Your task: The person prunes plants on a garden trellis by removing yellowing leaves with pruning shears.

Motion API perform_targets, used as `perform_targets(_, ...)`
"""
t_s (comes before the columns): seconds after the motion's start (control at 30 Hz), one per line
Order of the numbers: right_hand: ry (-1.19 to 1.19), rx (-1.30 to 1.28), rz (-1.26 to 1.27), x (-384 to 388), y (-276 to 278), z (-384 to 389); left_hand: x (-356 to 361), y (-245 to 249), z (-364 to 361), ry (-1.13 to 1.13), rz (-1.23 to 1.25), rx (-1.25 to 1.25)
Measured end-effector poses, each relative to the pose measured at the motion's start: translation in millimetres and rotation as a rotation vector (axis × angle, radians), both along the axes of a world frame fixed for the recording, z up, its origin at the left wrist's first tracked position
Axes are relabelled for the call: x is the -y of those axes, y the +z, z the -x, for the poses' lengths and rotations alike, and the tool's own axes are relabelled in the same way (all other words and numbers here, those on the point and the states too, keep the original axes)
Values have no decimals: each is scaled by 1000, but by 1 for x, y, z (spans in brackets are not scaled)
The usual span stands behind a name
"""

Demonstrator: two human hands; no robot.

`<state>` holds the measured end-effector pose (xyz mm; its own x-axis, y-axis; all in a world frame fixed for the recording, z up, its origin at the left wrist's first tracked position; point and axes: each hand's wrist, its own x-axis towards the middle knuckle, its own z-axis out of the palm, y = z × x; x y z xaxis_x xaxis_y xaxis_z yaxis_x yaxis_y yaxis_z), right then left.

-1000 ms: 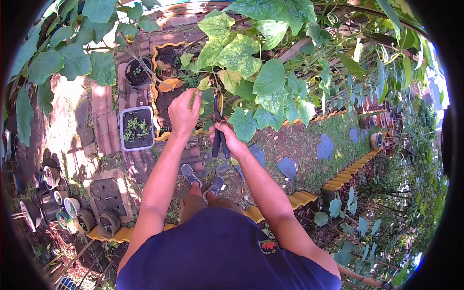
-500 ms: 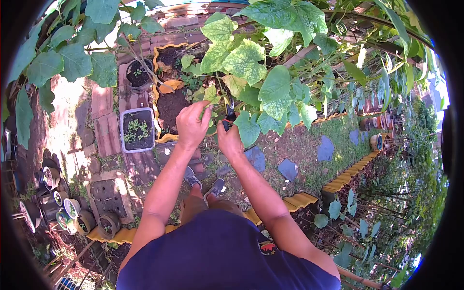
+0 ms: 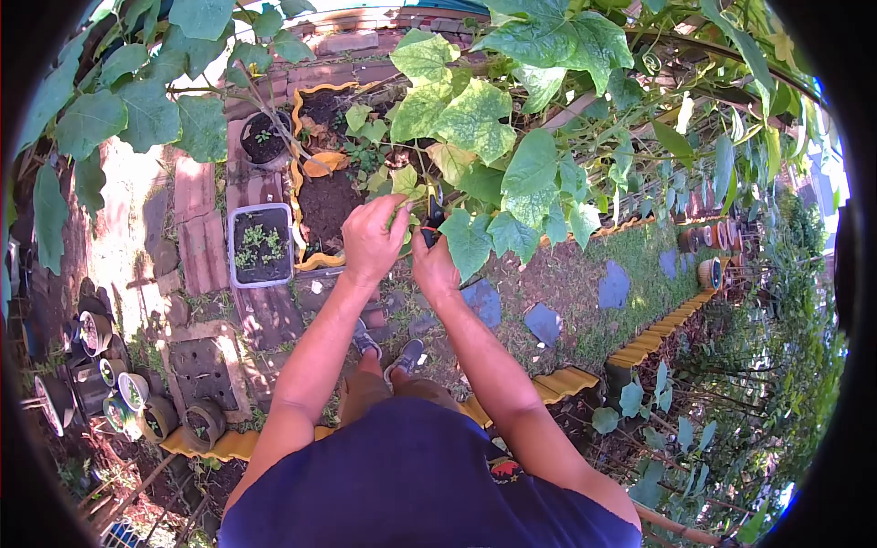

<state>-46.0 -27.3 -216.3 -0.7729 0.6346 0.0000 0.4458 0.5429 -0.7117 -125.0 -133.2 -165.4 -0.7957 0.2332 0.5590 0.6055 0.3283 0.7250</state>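
While fingers of the left hand [image 3: 373, 239] pinch a leaf [image 3: 403, 181], the right hand [image 3: 434, 265] clasps upright pruners [image 3: 431, 217], arms outstretched.

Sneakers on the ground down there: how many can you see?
2. One grey sneaker is on the left, partly behind the left forearm; the other sneaker is just right of it. Both stand on bare soil.
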Motion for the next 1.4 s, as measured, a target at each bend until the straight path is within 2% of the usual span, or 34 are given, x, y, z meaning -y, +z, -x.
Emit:
perform_targets(0.13,-42,-54,-25,1,-3,-4,2,-1,-1,23,-153,111)
perform_targets(0.23,-64,-31,-90,1,-5,-11,11,1,0,63,-289,235)
perform_targets(0.3,-46,44,-27,2,5,-22,16,1,7,89,-321,266)
perform_targets(0.33,-36,84,3,5,9,-27,17,1,13,89,-246,225)
perform_targets(0.43,-42,-59,-54,6,2,-42,0,3,21,42,-213,91)
perform_targets(0.47,-61,-13,34,6,-1,-46,-8,5,21,-23,-183,106)
perform_targets(0.57,-43,140,71,4,6,-54,-37,1,21,-249,-73,125)
perform_targets(0.6,-40,27,-14,1,-10,-59,-46,4,20,-267,-22,120)
perform_targets(0.73,-54,44,57,3,-3,-65,-72,8,26,-279,187,63)
perform_targets(0.83,-81,73,91,2,-2,-67,-80,6,37,-205,97,48)
perform_targets(0.87,-73,60,86,2,-2,-68,-77,3,41,-112,-52,-50)
perform_targets(0.97,-53,29,104,4,-2,-69,-59,-2,50,-13,-401,169)
perform_targets(1.03,-41,25,141,8,6,-66,-46,-7,52,-19,-605,395)
perform_targets(1.07,-32,19,189,10,9,-64,-44,-18,56,-43,-673,427)
perform_targets(1.2,36,-66,382,12,3,-56,-29,-28,61,-162,-780,519)
perform_targets(1.3,87,-119,554,9,3,-46,-23,-33,66,-257,-960,735)
perform_targets(1.4,119,-139,705,6,23,-29,-18,-25,73,-275,-861,672)
